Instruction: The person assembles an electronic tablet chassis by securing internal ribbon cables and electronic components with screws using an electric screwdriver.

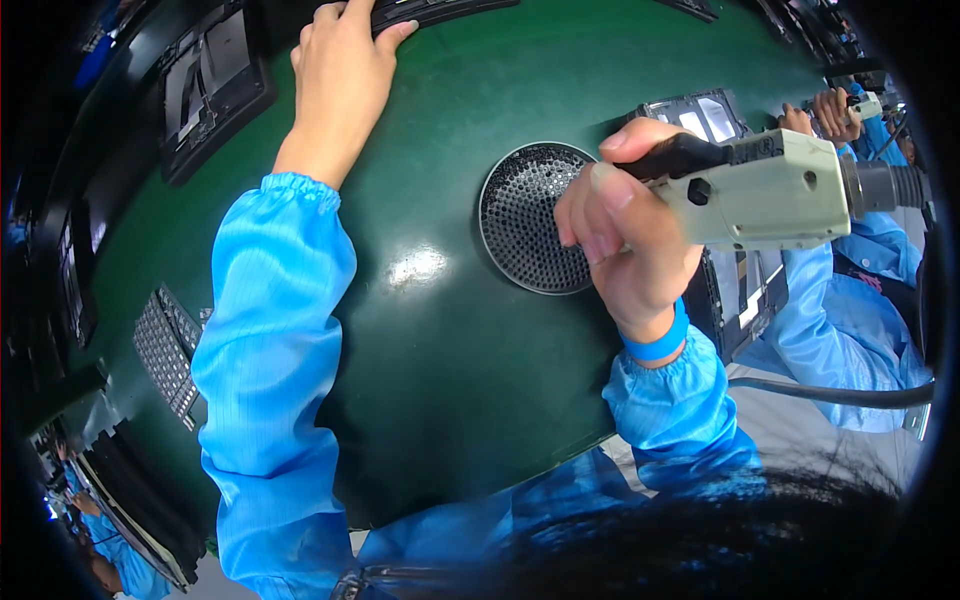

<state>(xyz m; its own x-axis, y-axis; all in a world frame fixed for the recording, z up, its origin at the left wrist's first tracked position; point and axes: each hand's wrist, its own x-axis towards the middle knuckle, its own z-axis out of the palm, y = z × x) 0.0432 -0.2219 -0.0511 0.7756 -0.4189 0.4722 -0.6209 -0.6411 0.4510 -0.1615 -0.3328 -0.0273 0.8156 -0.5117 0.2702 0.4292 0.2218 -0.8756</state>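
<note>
My right hand [640,225] is closed round a pale grey-green electric screwdriver [765,190] with a black lever, its body pointing right and its tip hidden behind my fingers. Below it on the green table lies a round dish [520,215] with a metal rim and a dark, hole-patterned inside. The hand overlaps the dish's right part; whether they touch, I cannot tell. At the far edge, my left hand [345,75] grips the left end of a black frame-like part [440,12], thumb along its near edge. Its fingertips are partly cut off by the picture's top.
A black device housing [215,95] lies far left, keyboard-like pieces [165,345] nearer. Another open housing [745,290] sits right, partly behind my right wrist. A thick dark cable [830,393] runs beside the table [450,400]. On the right, a blue-sleeved person [850,310] holds a similar tool.
</note>
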